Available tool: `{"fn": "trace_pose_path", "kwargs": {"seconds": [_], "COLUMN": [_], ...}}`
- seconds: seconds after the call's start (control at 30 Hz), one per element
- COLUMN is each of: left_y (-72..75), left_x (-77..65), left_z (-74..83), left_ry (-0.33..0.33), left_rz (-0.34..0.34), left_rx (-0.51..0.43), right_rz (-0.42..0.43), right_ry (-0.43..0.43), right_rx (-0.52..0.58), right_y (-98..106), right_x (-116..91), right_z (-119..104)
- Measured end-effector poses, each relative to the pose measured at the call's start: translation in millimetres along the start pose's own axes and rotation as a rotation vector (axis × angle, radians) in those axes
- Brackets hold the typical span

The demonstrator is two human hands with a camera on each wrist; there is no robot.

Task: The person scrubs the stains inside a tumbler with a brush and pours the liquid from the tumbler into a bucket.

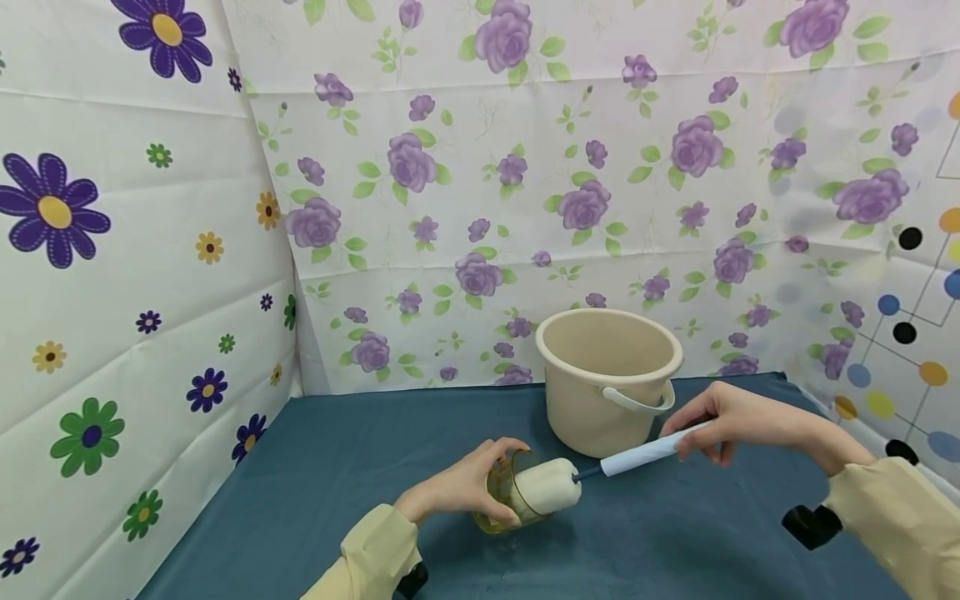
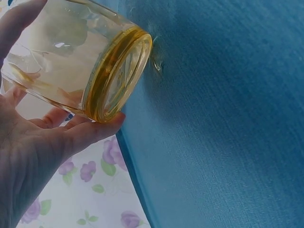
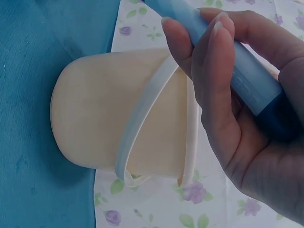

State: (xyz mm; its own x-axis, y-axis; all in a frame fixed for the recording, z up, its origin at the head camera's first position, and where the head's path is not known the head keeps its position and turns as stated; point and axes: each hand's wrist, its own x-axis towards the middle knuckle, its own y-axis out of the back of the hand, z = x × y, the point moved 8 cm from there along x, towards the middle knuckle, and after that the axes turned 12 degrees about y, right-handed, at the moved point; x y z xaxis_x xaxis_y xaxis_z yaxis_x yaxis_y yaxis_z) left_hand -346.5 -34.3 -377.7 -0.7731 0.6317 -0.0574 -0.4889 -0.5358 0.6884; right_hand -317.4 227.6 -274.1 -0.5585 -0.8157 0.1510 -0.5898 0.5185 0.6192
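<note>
My left hand (image 1: 468, 482) grips a clear amber-tinted glass (image 1: 498, 508), tilted with its mouth toward the right. The thick base of this glass (image 2: 118, 71) shows in the left wrist view, just above the cloth. A white sponge head (image 1: 547, 486) of a cup brush sits partly inside the glass mouth. In my right hand (image 1: 731, 423) is the brush's light blue handle (image 1: 648, 452), which ends in a dark blue butt (image 3: 280, 118). Fingers and thumb wrap around that handle in the right wrist view. The part of the sponge deep in the glass is hard to make out.
A beige bucket (image 1: 600, 400) with a pale handle (image 1: 637, 403) stands behind the hands, near the back edge. Dark blue cloth (image 1: 375, 450) covers the table. Flower-printed sheets (image 1: 450, 208) hang at the back and left, and a dotted one (image 1: 915, 333) at the right.
</note>
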Motion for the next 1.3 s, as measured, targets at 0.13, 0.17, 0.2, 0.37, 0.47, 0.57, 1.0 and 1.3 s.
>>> {"fn": "trace_pose_path", "kwargs": {"seconds": [0.13,0.17,0.2,0.37,0.47,0.57,1.0,1.3], "left_y": [0.4,0.4,0.5,0.4,0.4,0.0,-0.4,0.5], "left_x": [0.4,0.5,0.6,1.2,1.3,1.7,2.4,1.5], "left_z": [0.1,0.1,-0.1,0.3,1.1,0.9,-0.8,-0.5], "left_ry": [0.004,0.005,0.006,0.002,-0.006,-0.001,0.024,0.016], "left_rz": [0.001,0.001,0.0,-0.002,-0.002,-0.006,-0.013,-0.003], "left_rx": [0.0,0.0,0.0,0.002,0.006,0.002,-0.02,-0.013], "right_rz": [-0.016,-0.019,-0.02,-0.011,-0.002,0.003,0.056,0.048], "right_ry": [0.025,0.03,0.033,0.005,-0.005,0.013,-0.019,-0.018], "right_rx": [0.012,0.014,0.016,0.025,0.028,0.037,0.01,0.011], "right_y": [-1.1,-1.2,-1.2,1.6,3.3,3.8,10.3,12.7], "right_x": [-0.4,-0.6,-0.7,-1.6,-1.8,-1.7,-3.3,-4.4], "right_z": [-3.2,-3.6,-3.9,-1.0,-0.9,-4.1,-6.2,-5.7]}}
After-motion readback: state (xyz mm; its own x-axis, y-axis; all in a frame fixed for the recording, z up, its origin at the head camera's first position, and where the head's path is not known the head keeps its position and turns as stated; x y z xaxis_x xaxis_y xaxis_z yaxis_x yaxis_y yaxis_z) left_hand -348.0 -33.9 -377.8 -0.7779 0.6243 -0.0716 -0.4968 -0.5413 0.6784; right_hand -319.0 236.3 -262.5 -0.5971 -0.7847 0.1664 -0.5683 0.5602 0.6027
